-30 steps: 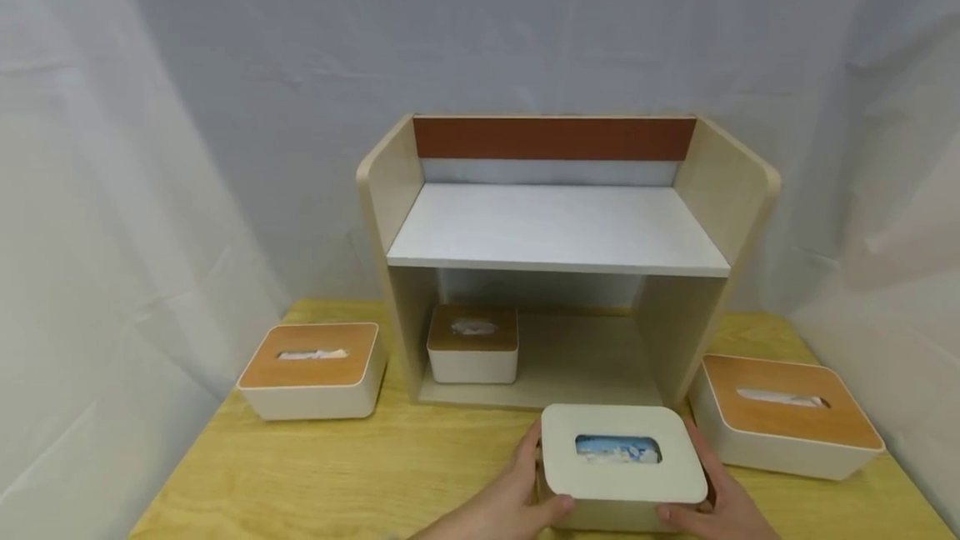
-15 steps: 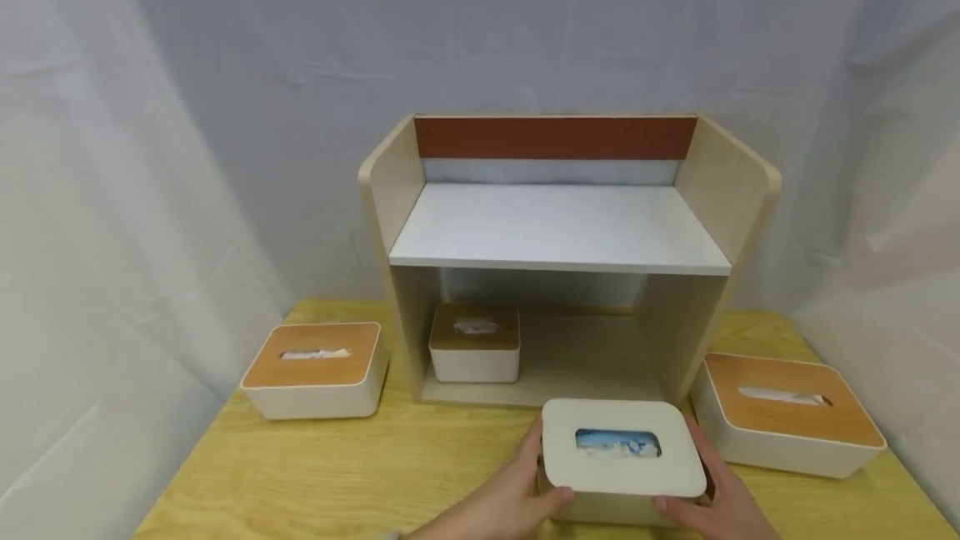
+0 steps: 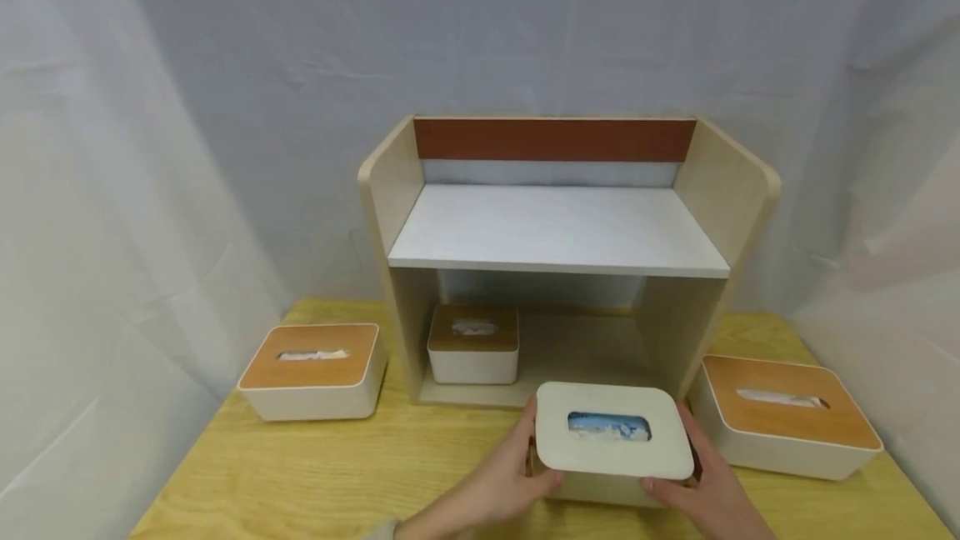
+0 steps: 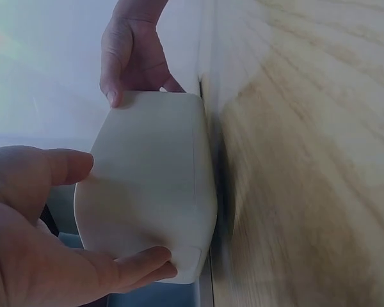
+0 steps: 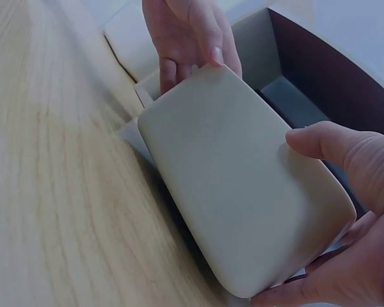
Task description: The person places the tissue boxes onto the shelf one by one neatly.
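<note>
Both hands clamped on white tissue box, lower centre of frame.
Left hand and right hand: fingers curled round its ends; keep it level, clear the shelf unit side panel.

The tissue box is cream white, with blue showing in its slot. Three other boxes have white bodies and brown wood-grain lids. The shelf is pale beige with a grey board and a reddish-brown strip. The surface is yellow wood grain.

Four tissue boxes, one shelf unit, one table, two hands
</note>
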A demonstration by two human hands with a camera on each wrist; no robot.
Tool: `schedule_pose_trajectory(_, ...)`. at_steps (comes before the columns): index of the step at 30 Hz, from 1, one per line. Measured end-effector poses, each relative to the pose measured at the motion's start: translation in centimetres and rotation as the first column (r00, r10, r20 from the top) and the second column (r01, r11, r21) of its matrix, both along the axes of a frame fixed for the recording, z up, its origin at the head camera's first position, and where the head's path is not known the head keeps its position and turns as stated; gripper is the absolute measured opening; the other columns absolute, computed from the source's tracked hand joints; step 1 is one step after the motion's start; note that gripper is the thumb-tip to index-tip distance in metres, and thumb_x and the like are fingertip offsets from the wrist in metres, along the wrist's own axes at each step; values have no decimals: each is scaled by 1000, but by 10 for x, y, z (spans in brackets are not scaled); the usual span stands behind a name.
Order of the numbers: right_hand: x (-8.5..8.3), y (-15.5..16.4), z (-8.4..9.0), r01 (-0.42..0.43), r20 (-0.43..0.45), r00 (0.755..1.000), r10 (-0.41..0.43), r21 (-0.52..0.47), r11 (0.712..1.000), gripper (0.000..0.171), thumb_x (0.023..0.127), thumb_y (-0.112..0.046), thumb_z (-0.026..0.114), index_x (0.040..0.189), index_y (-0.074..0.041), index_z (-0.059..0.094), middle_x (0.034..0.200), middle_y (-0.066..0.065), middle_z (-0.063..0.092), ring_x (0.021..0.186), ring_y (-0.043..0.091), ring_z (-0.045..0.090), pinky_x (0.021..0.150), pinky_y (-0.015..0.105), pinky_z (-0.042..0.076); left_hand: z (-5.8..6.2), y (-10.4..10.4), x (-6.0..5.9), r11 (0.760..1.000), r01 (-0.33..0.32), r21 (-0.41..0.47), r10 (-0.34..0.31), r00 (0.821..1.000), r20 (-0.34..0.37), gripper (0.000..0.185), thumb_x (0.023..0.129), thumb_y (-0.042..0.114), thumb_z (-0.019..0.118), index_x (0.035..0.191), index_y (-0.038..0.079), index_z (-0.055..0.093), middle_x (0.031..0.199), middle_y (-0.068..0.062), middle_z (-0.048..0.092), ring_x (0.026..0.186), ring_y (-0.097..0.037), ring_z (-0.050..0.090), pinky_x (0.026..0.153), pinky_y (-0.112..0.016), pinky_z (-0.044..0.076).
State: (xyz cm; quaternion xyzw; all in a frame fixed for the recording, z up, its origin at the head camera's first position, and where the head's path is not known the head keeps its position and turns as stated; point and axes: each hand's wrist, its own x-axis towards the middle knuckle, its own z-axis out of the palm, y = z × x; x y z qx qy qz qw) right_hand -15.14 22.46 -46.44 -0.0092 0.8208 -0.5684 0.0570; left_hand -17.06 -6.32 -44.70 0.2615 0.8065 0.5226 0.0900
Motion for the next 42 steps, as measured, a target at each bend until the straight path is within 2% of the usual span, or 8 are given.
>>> schedule_pose_trajectory(2,-3,-1,1,-1,-20,1000,1,-1,1000,107,83,-21,80,161,-18,8,160,22,20,112,-6,41,84,19,48,1,-1,-4,1000,-4,8,4,1000,-1,94,89,13,71,159,4,9,154,-16,38,129,-29,48,106,-41,41)
schedule_pose_trajectory(6,-8,-3,1,3,-40,999,-3,12,1000,107,83,-21,81,161,-16,8,157,21,25,118,11,45,82,21,50,3,-2,-10,1000,-5,18,5,1000,14,92,89,13,71,159,8,11,144,-13,48,120,-30,54,95,-42,49)
schedule_pose_trajectory(8,-11,-4,1,7,-56,998,-6,20,1000,107,83,-21,81,161,-14,8,156,21,26,117,14,46,81,23,50,3,-1,-14,1000,-5,29,4,1000,24,92,89,12,71,159,8,11,143,-15,48,121,-32,54,94,-41,49)
schedule_pose_trajectory(12,-15,-6,0,9,-108,994,-8,11,1000,106,82,-17,82,160,-9,11,157,22,26,111,2,46,81,23,51,2,-1,-21,999,-19,38,19,1000,20,91,88,12,72,157,5,13,143,-20,48,122,-36,54,95,-44,50)
schedule_pose_trajectory(18,-22,-10,-1,27,-85,996,-28,-17,999,108,81,-18,82,159,-6,9,158,23,26,123,21,42,86,16,45,0,-3,-29,999,-26,40,25,999,23,88,89,13,72,156,4,16,143,-22,47,124,-40,53,92,-48,51)
schedule_pose_trajectory(27,-32,-11,-4,56,-92,994,-56,4,998,108,80,-17,83,159,-3,11,154,24,33,117,14,45,86,13,43,-5,-4,-41,1000,-21,21,21,1000,12,87,91,18,72,157,5,16,145,-20,45,124,-39,52,95,-47,49)
schedule_pose_trajectory(35,-39,-11,-3,44,-55,997,-45,-14,999,108,82,-17,81,159,-5,8,156,25,28,131,31,39,88,13,41,-7,-5,-45,997,-73,3,73,997,-19,89,89,21,74,156,2,18,148,-21,40,121,-36,53,101,-52,45)
schedule_pose_trajectory(42,-36,-16,-2,121,-101,988,-120,3,993,96,80,-14,82,152,3,22,141,26,41,116,33,46,81,22,45,-8,-5,-42,989,-143,-26,144,989,20,82,91,27,72,152,-2,25,129,-18,45,111,-32,54,91,-45,52)
